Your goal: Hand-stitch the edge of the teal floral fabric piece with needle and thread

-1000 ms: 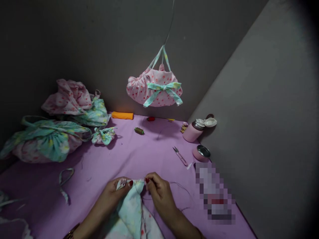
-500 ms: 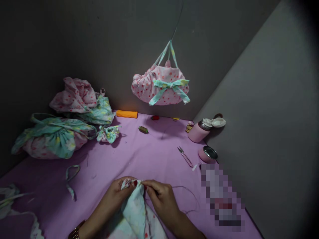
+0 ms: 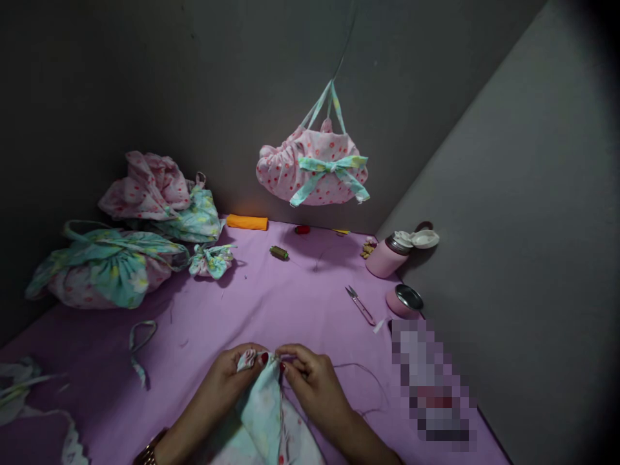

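My left hand (image 3: 237, 371) is closed on a piece of printed cotton fabric (image 3: 264, 407), pale mint and pink, pinching its gathered top edge between thumb and fingers. A bunched pink bit of the cloth pokes out above that thumb. Right beside it, my right hand (image 3: 310, 374) makes a pinch at the same edge; whatever lies between its fingertips is too small to make out. A long dark thread (image 3: 363, 368) loops over the table to the right of this hand. The rest of the cloth hangs down between my forearms.
Thread snips (image 3: 360, 305) lie on the purple tablecloth (image 3: 300, 290), with a pink flask (image 3: 386, 255) and its cup (image 3: 405, 301) beyond. Thread spools (image 3: 279, 252) sit farther back. Sewn fabric bags (image 3: 111, 265) pile up at left; a polka-dot bag (image 3: 314, 165) hangs on the wall.
The fingers of my right hand have shifted slightly at the fabric edge, with the hand lifting a little. My left hand keeps its hold almost unmoved.
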`<action>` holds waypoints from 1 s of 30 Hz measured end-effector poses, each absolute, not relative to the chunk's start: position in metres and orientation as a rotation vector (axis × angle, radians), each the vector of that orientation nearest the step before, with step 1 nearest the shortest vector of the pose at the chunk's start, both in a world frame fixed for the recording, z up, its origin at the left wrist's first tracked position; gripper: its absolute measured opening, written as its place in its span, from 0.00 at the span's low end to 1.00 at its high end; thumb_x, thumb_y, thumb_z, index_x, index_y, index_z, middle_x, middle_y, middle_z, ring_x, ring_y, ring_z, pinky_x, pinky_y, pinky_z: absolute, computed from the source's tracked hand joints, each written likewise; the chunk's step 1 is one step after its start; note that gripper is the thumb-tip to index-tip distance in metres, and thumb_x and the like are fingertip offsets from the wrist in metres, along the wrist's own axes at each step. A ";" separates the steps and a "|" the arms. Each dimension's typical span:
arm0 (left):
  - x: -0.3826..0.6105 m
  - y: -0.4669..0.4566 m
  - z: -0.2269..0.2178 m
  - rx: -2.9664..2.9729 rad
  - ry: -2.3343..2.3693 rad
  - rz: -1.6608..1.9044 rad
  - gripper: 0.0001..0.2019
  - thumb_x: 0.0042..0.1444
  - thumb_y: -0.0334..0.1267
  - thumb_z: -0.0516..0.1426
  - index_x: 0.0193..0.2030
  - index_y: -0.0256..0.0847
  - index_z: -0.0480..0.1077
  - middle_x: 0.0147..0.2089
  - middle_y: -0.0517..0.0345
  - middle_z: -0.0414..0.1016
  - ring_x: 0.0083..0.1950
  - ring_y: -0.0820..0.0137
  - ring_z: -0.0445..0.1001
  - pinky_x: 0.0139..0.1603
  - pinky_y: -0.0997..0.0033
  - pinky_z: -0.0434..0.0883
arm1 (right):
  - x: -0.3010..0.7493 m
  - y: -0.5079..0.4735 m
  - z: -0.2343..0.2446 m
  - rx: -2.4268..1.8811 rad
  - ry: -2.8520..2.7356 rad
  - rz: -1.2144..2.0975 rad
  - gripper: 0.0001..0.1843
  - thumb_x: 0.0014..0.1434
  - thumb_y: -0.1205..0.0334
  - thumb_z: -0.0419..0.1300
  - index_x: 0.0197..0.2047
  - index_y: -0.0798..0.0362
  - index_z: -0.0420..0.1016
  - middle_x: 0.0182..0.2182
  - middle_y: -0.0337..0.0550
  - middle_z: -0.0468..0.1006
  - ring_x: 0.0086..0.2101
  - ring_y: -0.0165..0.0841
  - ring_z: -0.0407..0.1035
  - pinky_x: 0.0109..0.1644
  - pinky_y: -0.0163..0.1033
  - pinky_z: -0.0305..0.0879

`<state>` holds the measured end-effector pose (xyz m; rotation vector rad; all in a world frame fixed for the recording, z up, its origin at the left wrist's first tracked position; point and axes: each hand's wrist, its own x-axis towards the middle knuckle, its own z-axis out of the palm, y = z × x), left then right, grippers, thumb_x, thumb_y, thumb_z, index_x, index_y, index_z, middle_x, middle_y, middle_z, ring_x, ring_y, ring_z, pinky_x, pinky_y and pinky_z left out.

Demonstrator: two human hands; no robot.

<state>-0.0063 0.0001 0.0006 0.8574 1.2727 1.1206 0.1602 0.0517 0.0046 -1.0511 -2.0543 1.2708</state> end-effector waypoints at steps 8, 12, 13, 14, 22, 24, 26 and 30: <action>-0.009 0.002 0.000 1.082 1.403 1.072 0.13 0.53 0.46 0.57 0.28 0.37 0.72 0.25 0.56 0.71 0.27 0.68 0.66 0.30 0.69 0.64 | 0.159 0.051 0.007 -1.035 -2.056 1.357 0.13 0.59 0.67 0.53 0.41 0.52 0.79 0.26 0.41 0.79 0.25 0.29 0.68 0.28 0.33 0.60; -0.008 0.001 -0.001 1.074 1.466 1.062 0.14 0.52 0.47 0.57 0.26 0.38 0.70 0.23 0.59 0.67 0.26 0.70 0.63 0.27 0.71 0.61 | 0.158 0.051 0.009 -1.044 -2.079 1.325 0.12 0.59 0.67 0.53 0.39 0.53 0.78 0.24 0.40 0.78 0.24 0.29 0.67 0.27 0.32 0.58; -0.007 0.000 -0.001 1.080 1.472 1.054 0.14 0.53 0.47 0.57 0.26 0.38 0.70 0.23 0.60 0.67 0.25 0.70 0.63 0.26 0.72 0.60 | 0.158 0.051 0.008 -1.044 -2.086 1.319 0.12 0.59 0.67 0.53 0.39 0.53 0.78 0.24 0.40 0.77 0.23 0.29 0.67 0.27 0.32 0.58; -0.007 -0.001 0.000 1.090 1.472 1.044 0.14 0.53 0.47 0.56 0.26 0.38 0.69 0.22 0.60 0.66 0.25 0.71 0.62 0.26 0.72 0.60 | 0.158 0.051 0.008 -1.046 -2.094 1.309 0.12 0.59 0.67 0.52 0.38 0.53 0.78 0.24 0.40 0.77 0.23 0.29 0.67 0.27 0.32 0.58; -0.008 -0.001 0.001 1.133 1.454 0.989 0.16 0.55 0.49 0.53 0.27 0.37 0.68 0.24 0.60 0.65 0.27 0.70 0.62 0.27 0.71 0.60 | 0.159 0.051 0.001 -1.115 -2.023 1.340 0.08 0.57 0.65 0.54 0.32 0.56 0.75 0.19 0.36 0.69 0.20 0.26 0.60 0.24 0.30 0.52; -0.008 -0.001 0.000 1.122 1.464 0.988 0.16 0.55 0.49 0.53 0.28 0.37 0.68 0.24 0.60 0.65 0.26 0.70 0.61 0.27 0.71 0.59 | 0.158 0.051 0.001 -1.107 -1.955 1.432 0.08 0.56 0.65 0.55 0.30 0.56 0.74 0.17 0.34 0.66 0.20 0.25 0.58 0.23 0.30 0.51; -0.008 0.000 -0.001 1.115 1.450 0.990 0.17 0.55 0.50 0.53 0.28 0.38 0.67 0.24 0.60 0.64 0.26 0.70 0.61 0.26 0.72 0.59 | 0.157 0.052 0.001 -1.090 -1.880 1.537 0.07 0.56 0.65 0.56 0.29 0.57 0.74 0.17 0.34 0.65 0.19 0.25 0.58 0.23 0.30 0.51; -0.008 0.001 -0.002 1.074 1.385 1.006 0.16 0.54 0.50 0.54 0.28 0.37 0.67 0.24 0.60 0.64 0.26 0.71 0.61 0.27 0.71 0.59 | 0.156 0.055 0.002 -1.063 -1.744 1.706 0.08 0.55 0.62 0.58 0.28 0.58 0.74 0.18 0.36 0.67 0.20 0.26 0.61 0.26 0.32 0.57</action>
